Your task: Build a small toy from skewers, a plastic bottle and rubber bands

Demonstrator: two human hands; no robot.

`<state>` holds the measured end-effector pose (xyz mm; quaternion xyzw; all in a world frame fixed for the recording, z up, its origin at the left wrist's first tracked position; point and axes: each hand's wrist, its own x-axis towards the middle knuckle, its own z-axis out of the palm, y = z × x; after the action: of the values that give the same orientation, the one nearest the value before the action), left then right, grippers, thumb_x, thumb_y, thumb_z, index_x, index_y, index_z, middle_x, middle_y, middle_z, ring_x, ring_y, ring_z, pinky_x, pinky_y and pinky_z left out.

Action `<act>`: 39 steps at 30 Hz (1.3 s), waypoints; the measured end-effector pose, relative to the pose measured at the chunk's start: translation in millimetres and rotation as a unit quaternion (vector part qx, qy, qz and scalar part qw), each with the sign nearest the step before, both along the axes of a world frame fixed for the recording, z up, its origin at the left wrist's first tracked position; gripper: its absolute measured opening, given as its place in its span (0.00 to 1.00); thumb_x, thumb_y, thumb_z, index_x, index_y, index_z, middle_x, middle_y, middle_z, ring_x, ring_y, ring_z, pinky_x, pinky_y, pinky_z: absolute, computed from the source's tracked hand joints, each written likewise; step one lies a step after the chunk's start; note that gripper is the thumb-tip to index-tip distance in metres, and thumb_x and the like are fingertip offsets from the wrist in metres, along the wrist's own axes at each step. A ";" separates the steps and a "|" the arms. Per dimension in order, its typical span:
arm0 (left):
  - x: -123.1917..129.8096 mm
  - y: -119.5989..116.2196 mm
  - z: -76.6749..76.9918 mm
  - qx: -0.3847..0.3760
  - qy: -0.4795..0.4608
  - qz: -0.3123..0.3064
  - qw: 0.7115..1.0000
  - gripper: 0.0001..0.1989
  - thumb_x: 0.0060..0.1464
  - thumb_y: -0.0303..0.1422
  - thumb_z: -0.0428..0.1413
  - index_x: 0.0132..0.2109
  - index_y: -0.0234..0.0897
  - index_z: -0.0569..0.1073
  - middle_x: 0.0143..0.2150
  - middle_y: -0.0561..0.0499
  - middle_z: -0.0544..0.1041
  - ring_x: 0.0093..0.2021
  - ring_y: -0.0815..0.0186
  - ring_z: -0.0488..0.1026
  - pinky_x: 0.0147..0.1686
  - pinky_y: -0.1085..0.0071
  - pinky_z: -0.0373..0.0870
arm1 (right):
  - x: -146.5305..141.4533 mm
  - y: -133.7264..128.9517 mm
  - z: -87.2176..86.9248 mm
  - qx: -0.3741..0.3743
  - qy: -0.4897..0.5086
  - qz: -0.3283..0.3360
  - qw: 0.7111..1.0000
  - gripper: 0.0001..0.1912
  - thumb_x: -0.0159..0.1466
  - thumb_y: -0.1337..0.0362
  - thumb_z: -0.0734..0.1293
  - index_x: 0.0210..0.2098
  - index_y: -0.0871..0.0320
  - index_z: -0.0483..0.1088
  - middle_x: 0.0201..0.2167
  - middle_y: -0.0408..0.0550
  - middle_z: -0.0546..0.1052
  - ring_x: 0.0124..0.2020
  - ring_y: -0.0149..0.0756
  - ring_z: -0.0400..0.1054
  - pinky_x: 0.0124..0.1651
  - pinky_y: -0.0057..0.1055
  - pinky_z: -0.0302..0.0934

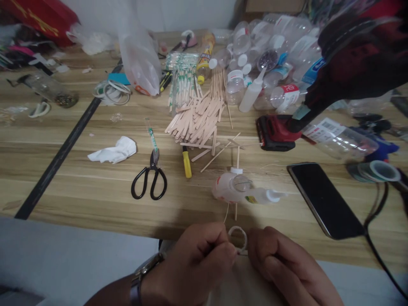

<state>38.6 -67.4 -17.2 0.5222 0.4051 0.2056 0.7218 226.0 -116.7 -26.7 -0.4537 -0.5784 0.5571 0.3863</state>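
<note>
Low in the view, at the table's front edge, my left hand (pixel 204 259) is closed in a pinch on a small whitish ring (pixel 237 239). My right hand (pixel 280 263) is closed just right of the ring, its fingers curled together; what they hold is too small to make out. A thin string (pixel 226 213) rises from beside my left hand. Beyond the hands lie a clear plastic bottle (pixel 225 187) with a stick (pixel 236 211) below it and a small glue bottle (pixel 263 196) at its right.
Black-handled scissors (pixel 149 182), a yellow screwdriver (pixel 187 163) and a crumpled tissue (pixel 114 151) lie left of centre. Wooden sticks (pixel 199 119) are heaped farther back. On the right are a phone (pixel 325 199), a red and black power tool (pixel 277 131) and many plastic bottles (pixel 283 38).
</note>
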 end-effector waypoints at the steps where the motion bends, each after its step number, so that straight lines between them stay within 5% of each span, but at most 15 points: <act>1: 0.9 0.0 0.6 -0.001 0.004 -0.001 1.000 0.14 0.54 0.36 0.48 0.23 0.41 0.55 0.20 0.58 0.55 0.22 0.72 0.51 0.21 0.73 0.50 | 0.1 0.5 0.3 0.003 -0.008 0.003 1.000 0.16 0.75 0.56 0.51 0.31 0.52 0.57 0.25 0.38 0.60 0.25 0.31 0.55 0.27 0.25 0.55; 8: 3.0 1.7 0.2 -0.026 0.000 0.013 1.000 0.17 0.57 0.39 0.50 0.24 0.40 0.56 0.20 0.60 0.54 0.21 0.73 0.50 0.20 0.74 0.48 | 1.1 -1.9 -1.4 -0.010 0.016 -0.006 1.000 0.17 0.75 0.55 0.51 0.30 0.52 0.56 0.25 0.38 0.58 0.25 0.32 0.54 0.27 0.27 0.52; 13: 1.3 -1.7 -5.2 -0.062 -0.108 0.047 0.991 0.19 0.58 0.45 0.55 0.29 0.40 0.57 0.22 0.61 0.57 0.22 0.74 0.50 0.22 0.76 0.50 | -1.6 -0.5 -5.6 -0.064 0.130 -0.033 0.989 0.19 0.73 0.50 0.54 0.29 0.52 0.57 0.25 0.38 0.59 0.26 0.33 0.54 0.30 0.28 0.53; 16: 1.8 -3.8 -6.3 -0.071 -0.118 0.056 0.989 0.17 0.54 0.38 0.59 0.34 0.41 0.56 0.25 0.62 0.60 0.22 0.75 0.52 0.22 0.78 0.52 | -3.1 1.2 -5.3 -0.077 0.169 -0.047 0.981 0.19 0.72 0.49 0.56 0.29 0.52 0.59 0.24 0.39 0.61 0.27 0.34 0.56 0.32 0.29 0.55; 21: 2.2 -1.9 -2.2 0.069 0.062 0.011 0.996 0.13 0.53 0.28 0.58 0.46 0.40 0.70 0.25 0.60 0.66 0.24 0.73 0.61 0.25 0.77 0.58 | -2.7 1.0 -4.9 -0.072 0.198 -0.061 0.976 0.17 0.72 0.50 0.58 0.30 0.52 0.62 0.24 0.39 0.63 0.28 0.34 0.59 0.33 0.30 0.57; 24: 2.2 0.7 -0.2 0.139 0.119 -0.025 0.983 0.07 0.56 0.29 0.56 0.40 0.39 0.78 0.29 0.54 0.76 0.28 0.70 0.69 0.28 0.75 0.62 | -2.7 -0.1 -5.6 -0.067 0.208 -0.060 0.974 0.17 0.72 0.51 0.58 0.30 0.52 0.62 0.24 0.39 0.63 0.28 0.34 0.59 0.33 0.30 0.57; 29: 2.5 2.4 0.1 0.204 0.141 -0.059 0.967 0.08 0.57 0.28 0.56 0.36 0.38 0.81 0.29 0.53 0.79 0.29 0.69 0.71 0.31 0.75 0.63 | -3.8 -2.8 -5.6 -0.072 0.231 -0.061 0.968 0.16 0.71 0.50 0.58 0.31 0.51 0.60 0.24 0.39 0.61 0.28 0.34 0.58 0.33 0.30 0.57; 39: 0.9 4.5 -0.6 0.218 0.115 -0.094 0.965 0.08 0.58 0.28 0.55 0.35 0.38 0.80 0.27 0.55 0.75 0.28 0.71 0.69 0.30 0.76 0.60 | -2.2 0.7 -3.2 -0.080 0.232 -0.044 0.968 0.16 0.72 0.50 0.58 0.31 0.51 0.61 0.25 0.39 0.62 0.29 0.34 0.60 0.34 0.30 0.58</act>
<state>39.5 -62.9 -17.8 0.7226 0.3801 0.1584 0.5552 223.8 -115.9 -29.9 -0.3666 -0.4062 0.6736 0.4968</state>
